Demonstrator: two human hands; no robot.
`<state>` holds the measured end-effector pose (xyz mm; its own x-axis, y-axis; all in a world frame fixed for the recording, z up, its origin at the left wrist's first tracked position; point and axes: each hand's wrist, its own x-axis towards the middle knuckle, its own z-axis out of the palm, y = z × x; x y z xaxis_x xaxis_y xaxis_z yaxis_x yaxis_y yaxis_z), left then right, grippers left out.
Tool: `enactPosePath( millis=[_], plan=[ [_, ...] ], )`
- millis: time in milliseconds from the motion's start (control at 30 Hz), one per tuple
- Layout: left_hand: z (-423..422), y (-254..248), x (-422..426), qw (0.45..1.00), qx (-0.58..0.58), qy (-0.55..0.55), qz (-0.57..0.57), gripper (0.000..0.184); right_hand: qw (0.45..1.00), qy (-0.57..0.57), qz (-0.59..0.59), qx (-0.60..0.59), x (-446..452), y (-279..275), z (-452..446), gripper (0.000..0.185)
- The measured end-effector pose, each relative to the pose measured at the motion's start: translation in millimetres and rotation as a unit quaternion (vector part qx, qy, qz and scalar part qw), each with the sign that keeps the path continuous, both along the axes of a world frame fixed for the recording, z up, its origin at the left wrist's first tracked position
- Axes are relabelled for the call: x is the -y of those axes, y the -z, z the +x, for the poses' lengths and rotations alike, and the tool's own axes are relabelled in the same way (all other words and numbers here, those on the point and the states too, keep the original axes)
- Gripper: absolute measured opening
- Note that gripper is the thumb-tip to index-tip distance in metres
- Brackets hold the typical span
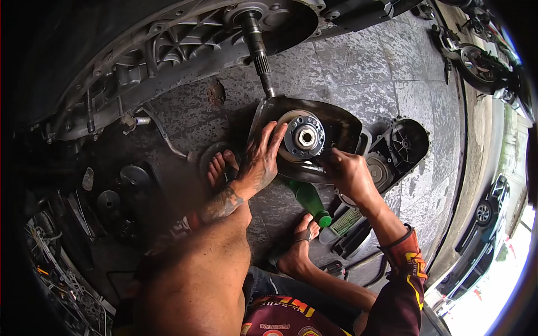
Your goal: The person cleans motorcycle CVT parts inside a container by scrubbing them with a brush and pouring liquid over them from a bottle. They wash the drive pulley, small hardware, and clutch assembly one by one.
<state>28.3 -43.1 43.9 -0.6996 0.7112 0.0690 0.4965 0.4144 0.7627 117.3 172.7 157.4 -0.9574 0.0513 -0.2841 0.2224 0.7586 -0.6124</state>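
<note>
A round metal pulley assembly (305, 136) with a hex nut at its centre sits in a dark, cut-open basin (343, 120). Against the pulley's left side rests my left hand (260, 157), its fingers stretched out along the rim. My right hand (346, 171) is closed at the pulley's lower right, over the near part of the basin; what its fingers hold is hidden. Just beyond the basin, a splined shaft (259, 56) sticks out of a large engine casing (185, 53). Below the basin lies a green bottle (308, 201).
A long casing cover (412, 143) lies on the tiled floor to the right, with a ribbed part (344, 222) nearer me. Metal discs (134, 175) and loose parts are at left. A motorcycle (479, 67) stands at upper right, a car (482, 229) outside.
</note>
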Motion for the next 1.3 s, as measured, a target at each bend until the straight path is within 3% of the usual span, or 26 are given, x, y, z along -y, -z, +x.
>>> enactPosePath(
  millis=[133, 233, 300, 367, 467, 500, 600, 700, 800, 967, 1100, 1167, 1300],
  plan=[
    [1.9, -1.8, 0.0, 1.000, -0.013, -0.011, 0.005, 0.066, 0.976, 0.187, 0.035, -0.104, -14.9, 8.0, 6.3, 0.011],
    [2.7, -4.5, -1.8, 0.998, -0.055, -0.001, -0.019, 0.064, 0.959, 0.224, 0.113, -0.133, -30.7, 61.0, 6.1, 0.013],
    [1.9, -2.8, -1.9, 0.998, -0.063, -0.002, -0.019, 0.062, 0.956, 0.227, 0.066, -0.175, -24.9, 78.2, 1.1, 0.013],
    [1.5, -1.1, -2.8, 0.997, -0.071, -0.006, -0.027, 0.061, 0.964, 0.247, 0.067, -0.077, -21.8, 75.5, 1.7, 0.013],
    [3.2, 0.1, -3.8, 0.996, -0.077, -0.015, -0.046, 0.060, 0.946, 0.296, -0.015, -0.132, -7.1, 36.3, -6.6, 0.015],
    [4.1, 0.2, -5.9, 0.995, -0.084, -0.015, -0.053, 0.060, 0.945, 0.298, -0.014, -0.131, -3.2, 25.4, -12.5, 0.015],
    [5.7, -2.8, -10.6, 0.995, -0.072, -0.010, -0.075, 0.066, 0.941, 0.253, -0.157, -0.161, 6.5, 19.0, -34.9, 0.017],
    [4.8, -0.2, -14.1, 0.993, -0.069, -0.024, -0.091, 0.078, 0.967, 0.196, -0.094, -0.134, 6.1, 41.6, -59.2, 0.022],
    [-3.0, -2.0, -25.8, 0.992, -0.044, -0.019, -0.113, 0.083, 0.953, 0.269, -0.076, -0.118, -25.3, 43.8, -60.3, 0.023],
    [-6.2, 6.1, -24.4, 0.997, -0.020, -0.002, -0.071, 0.082, 0.944, 0.311, -0.045, -0.095, -40.5, 44.3, -4.4, 0.021],
    [-4.4, 5.2, -24.8, 0.996, -0.025, -0.001, -0.081, 0.081, 0.942, 0.296, -0.081, -0.132, 0.4, 13.2, -17.3, 0.017],
    [-2.5, 5.1, -24.0, 0.996, -0.035, -0.013, -0.078, 0.083, 0.956, 0.230, -0.067, -0.171, 11.8, 23.3, -37.4, 0.017],
    [-4.4, 3.7, -22.9, 0.996, -0.033, -0.018, -0.078, 0.078, 0.948, 0.270, -0.018, -0.169, 2.1, 24.9, -44.7, 0.017]
  ],
)
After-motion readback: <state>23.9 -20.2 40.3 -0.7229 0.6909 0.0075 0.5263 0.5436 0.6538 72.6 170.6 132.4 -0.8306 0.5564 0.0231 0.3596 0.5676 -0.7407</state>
